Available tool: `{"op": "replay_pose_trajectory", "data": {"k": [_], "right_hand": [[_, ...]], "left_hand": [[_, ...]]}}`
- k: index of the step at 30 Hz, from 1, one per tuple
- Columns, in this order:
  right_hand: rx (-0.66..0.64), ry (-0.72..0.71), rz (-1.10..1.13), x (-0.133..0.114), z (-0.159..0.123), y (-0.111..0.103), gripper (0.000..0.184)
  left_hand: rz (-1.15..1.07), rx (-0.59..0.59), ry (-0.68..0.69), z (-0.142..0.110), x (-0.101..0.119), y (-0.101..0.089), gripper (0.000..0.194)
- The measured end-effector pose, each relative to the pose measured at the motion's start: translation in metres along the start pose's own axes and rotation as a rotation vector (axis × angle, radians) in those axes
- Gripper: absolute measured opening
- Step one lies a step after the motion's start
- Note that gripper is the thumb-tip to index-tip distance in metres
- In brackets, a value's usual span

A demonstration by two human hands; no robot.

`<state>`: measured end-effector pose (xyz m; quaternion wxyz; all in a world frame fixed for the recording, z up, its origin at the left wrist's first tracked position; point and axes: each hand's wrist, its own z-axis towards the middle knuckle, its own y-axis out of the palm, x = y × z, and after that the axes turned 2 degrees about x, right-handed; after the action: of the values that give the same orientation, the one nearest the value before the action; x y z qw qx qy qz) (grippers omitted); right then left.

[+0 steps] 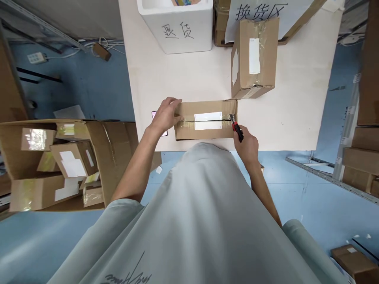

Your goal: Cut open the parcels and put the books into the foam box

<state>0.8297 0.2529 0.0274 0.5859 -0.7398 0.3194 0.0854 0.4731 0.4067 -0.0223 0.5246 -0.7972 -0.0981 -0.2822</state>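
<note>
A brown cardboard box (185, 112) lies at the table's near edge, with a white label (208, 116) split along the middle seam. My left hand (167, 114) grips the box's left end, thumb on top and fingers at the far corner. In my right hand (246, 145) is a red and black box cutter (237, 128). Its blade tip meets the seam near the box's right end. Partly hidden under my left hand and wrist lies a phone (164, 133).
A taped cardboard box (255, 59) stands beyond on the right of the white table (183, 77). Behind are a white foam bin (189, 35) and a box with a paper sign (245, 15). A large carton (117, 144) of smaller boxes sits at left.
</note>
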Motion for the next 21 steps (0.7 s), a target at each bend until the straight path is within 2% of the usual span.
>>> {"op": "replay_pose_trajectory", "data": {"k": [3,6,9,13,17,21], "right_hand": [[0.037,0.021,0.07,0.02,0.006,-0.005,0.046],[0.038,0.022,0.115,0.036,0.013,-0.009,0.045],[0.002,-0.025,0.126,0.045,0.021,-0.012,0.044],[-0.056,-0.081,0.138,0.044,0.029,-0.014,0.042],[-0.088,-0.1,0.137,0.038,0.038,-0.009,0.039],[0.0,-0.066,0.087,0.053,0.051,0.01,0.043]], "left_hand": [[0.031,0.062,0.03,-0.014,0.022,0.003,0.072],[0.033,0.043,0.066,-0.024,0.046,0.018,0.064],[0.029,0.05,0.038,-0.035,0.061,0.035,0.059],[0.053,0.197,-0.115,-0.051,0.062,0.045,0.052],[0.085,0.295,-0.295,-0.067,0.056,0.043,0.042],[0.048,0.302,-0.278,-0.074,0.065,0.041,0.037]]}}
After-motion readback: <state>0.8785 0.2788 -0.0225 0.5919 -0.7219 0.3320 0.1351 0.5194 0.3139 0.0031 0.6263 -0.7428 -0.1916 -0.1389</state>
